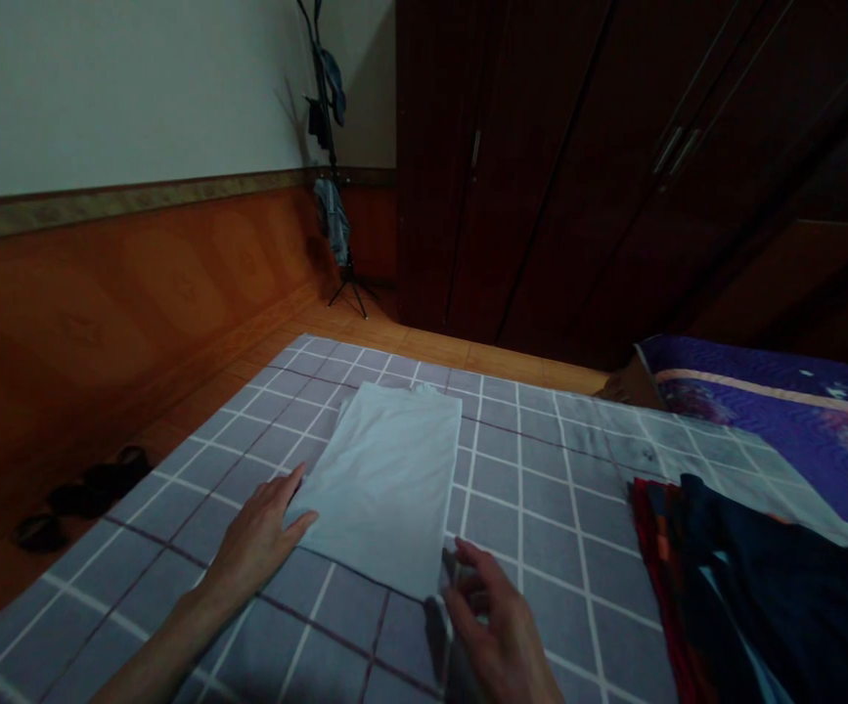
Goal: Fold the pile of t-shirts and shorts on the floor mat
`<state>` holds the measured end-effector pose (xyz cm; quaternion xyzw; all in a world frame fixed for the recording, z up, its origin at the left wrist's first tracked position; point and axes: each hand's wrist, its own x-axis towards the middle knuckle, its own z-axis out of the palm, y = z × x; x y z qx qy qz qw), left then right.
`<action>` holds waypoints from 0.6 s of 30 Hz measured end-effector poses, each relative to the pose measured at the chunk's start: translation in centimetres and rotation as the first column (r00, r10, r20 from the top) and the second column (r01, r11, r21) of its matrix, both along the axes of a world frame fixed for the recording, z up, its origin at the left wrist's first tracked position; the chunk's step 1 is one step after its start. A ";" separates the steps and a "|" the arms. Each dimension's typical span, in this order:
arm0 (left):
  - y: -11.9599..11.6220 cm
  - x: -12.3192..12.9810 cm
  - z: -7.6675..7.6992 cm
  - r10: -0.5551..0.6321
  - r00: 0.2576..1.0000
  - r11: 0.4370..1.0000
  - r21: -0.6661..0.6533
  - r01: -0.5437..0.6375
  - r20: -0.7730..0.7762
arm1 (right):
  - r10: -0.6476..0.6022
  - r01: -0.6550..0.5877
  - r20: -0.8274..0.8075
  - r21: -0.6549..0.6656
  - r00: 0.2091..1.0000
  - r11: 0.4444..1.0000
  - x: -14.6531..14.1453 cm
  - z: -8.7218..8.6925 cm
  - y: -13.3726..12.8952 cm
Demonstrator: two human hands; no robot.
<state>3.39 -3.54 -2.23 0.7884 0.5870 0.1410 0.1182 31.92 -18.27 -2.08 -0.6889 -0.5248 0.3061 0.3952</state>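
A white garment (pixel 386 469), folded into a flat rectangle, lies on the checked sheet (pixel 533 499) in front of me. At its lower left corner rests my left hand (pixel 269 518), with thumb and fingers spread along the cloth's edge. My right hand (pixel 493 616) hovers by the lower right corner, its fingers loosely curled and apart. I see nothing held between them. Small crumpled bits show at the garment's far edge, but its exact kind cannot be made out.
Dark and red folded clothes (pixel 776 577) are piled at the right. Behind them lies a purple patterned cover (pixel 782 391). A coat stand (pixel 332 166) is in the far corner beside a dark wardrobe (pixel 541 166). Dark footwear (pixel 86 494) sits on the floor at left.
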 end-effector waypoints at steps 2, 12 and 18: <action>0.0 0.1 0.4 0.089 0.994 0.991 -0.105 -0.082 0.062 | -0.118 0.078 -0.282 -0.148 0.952 0.986 0.6 0.6 1.6; 2.0 0.0 1.2 0.098 0.992 0.947 -0.313 -0.068 0.081 | -0.142 -0.141 -0.515 -0.471 0.845 0.871 -0.3 2.1 5.2; 1.9 0.8 2.4 0.088 0.975 0.917 -0.399 0.000 0.203 | -0.049 -0.247 -0.481 -0.531 0.875 0.811 -0.3 2.5 6.6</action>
